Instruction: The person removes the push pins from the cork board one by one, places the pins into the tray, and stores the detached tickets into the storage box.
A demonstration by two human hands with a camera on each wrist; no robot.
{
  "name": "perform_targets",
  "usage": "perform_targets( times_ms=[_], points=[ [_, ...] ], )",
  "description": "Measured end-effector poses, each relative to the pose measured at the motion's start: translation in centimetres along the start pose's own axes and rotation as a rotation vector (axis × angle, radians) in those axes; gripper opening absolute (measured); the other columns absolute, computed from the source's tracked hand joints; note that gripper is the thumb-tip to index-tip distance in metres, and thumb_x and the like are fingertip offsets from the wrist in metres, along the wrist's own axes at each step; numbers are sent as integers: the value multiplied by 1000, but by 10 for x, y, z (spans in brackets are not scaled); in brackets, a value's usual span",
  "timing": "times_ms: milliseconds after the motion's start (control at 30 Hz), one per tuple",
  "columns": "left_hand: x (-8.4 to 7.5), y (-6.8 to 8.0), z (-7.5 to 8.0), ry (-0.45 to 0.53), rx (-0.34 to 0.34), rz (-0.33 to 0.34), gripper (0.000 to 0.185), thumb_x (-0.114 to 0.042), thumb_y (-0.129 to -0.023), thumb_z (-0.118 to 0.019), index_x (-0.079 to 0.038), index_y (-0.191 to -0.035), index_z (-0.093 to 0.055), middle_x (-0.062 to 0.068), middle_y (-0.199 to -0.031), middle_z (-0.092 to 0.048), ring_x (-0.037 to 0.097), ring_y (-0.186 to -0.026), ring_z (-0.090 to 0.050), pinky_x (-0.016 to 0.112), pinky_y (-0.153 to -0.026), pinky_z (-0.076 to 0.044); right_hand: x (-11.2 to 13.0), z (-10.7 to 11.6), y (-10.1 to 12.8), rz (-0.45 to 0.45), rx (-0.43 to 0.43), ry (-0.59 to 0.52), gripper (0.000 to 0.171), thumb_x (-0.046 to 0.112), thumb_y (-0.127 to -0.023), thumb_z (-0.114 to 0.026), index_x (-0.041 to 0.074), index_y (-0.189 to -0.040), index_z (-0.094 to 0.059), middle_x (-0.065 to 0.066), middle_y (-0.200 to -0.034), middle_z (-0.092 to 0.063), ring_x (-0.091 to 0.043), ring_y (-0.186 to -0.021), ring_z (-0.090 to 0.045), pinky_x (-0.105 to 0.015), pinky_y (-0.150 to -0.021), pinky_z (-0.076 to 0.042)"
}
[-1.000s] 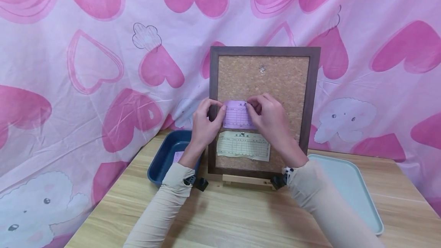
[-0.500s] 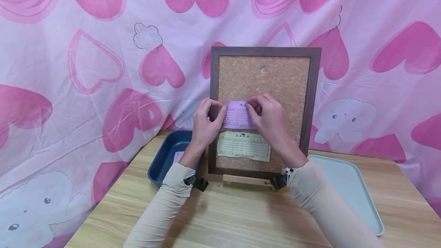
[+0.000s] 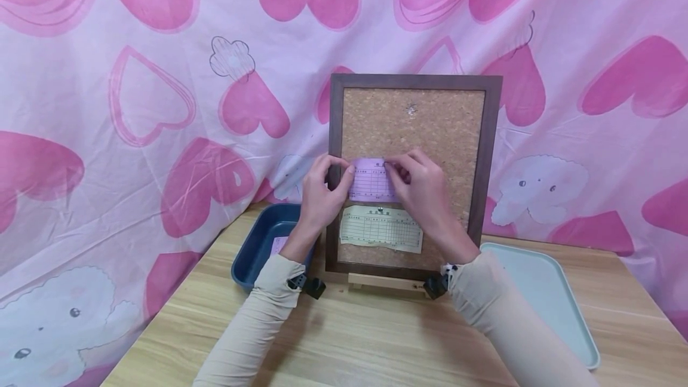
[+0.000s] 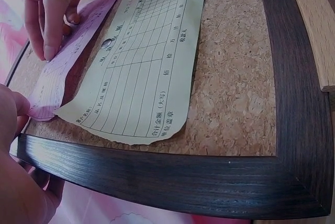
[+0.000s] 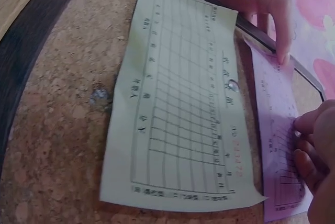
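Observation:
Against the corkboard (image 3: 446, 130), my left hand (image 3: 322, 187) holds the left edge of a pink receipt slip (image 3: 371, 184) between thumb and index finger. In the left wrist view, its other fingers reach behind the board's dark frame (image 4: 146, 174). My right hand (image 3: 424, 187) pinches at the slip's top middle; a thumbtack there is mostly hidden by the fingertips. Directly below, a pale green receipt slip (image 3: 381, 232) hangs on the cork, fixed by a silver thumbtack (image 5: 233, 85) at its top middle.
A dark blue bin (image 3: 252, 243) with another pink slip (image 3: 278, 245) stands left of the board. At the right lies a pale green tray (image 3: 548, 291). A wooden stand (image 3: 384, 282) supports the board. Silvery tacks (image 3: 411, 110) sit high on the cork.
Both hands stay at the pink slip. The right fingers have shifted slightly at its top edge, and the shiny tack head seen there earlier is now covered.

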State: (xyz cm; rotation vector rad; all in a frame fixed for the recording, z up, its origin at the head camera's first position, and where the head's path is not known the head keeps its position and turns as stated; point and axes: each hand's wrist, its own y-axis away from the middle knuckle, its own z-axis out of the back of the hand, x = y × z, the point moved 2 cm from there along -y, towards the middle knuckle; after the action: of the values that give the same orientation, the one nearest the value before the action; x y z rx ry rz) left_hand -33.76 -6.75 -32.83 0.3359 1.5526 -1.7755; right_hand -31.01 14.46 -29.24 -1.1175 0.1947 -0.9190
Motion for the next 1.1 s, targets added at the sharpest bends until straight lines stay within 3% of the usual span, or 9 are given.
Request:
perform_targets(
  times_ms=[333, 500, 700, 867, 1100],
  points=[
    [0, 0, -1, 4, -1, -1, 17, -26, -102, -75, -11, -110, -73, 6, -116, -70, 20, -103, -61, 34, -78, -46, 0, -1, 3, 25, 16, 60, 12, 11, -100, -78, 3, -109, -78, -9, -98, -70, -22, -82, -68, -36, -72, -61],
    [0, 1, -1, 25, -14, 3, 16, -25, -102, -75, -10, -110, -74, 8, -118, -70, 22, -107, -62, 35, -82, -45, 1, -3, 1, 9, 64, 105, 13, 16, -104, -73, 5, -110, -75, -10, -103, -68, -25, -88, -66, -42, -80, -60],
    [0, 1, -2, 15, -22, 10, 17, -25, -102, -75, -10, -110, -74, 8, -120, -70, 23, -111, -63, 36, -86, -45, 2, -4, 2, -5, 71, 104, 14, 17, -105, -71, 4, -111, -72, -12, -106, -69, -28, -91, -66, -47, -80, -57],
    [-1, 1, -3, -7, -32, 33, 18, -27, -102, -75, -11, -110, -74, 6, -120, -70, 22, -107, -63, 35, -81, -47, 1, -4, 3, -17, 76, 88, 13, 16, -105, -70, 5, -111, -71, -11, -104, -67, -27, -89, -64, -46, -77, -56],
    [-5, 2, -4, -28, -53, 65, 17, -29, -103, -74, -13, -108, -74, 5, -121, -70, 19, -108, -63, 35, -86, -52, -2, 3, 6, -36, 83, 56, 12, 13, -106, -68, 2, -111, -68, -12, -103, -64, -27, -87, -63, -39, -75, -57]
  ],
)
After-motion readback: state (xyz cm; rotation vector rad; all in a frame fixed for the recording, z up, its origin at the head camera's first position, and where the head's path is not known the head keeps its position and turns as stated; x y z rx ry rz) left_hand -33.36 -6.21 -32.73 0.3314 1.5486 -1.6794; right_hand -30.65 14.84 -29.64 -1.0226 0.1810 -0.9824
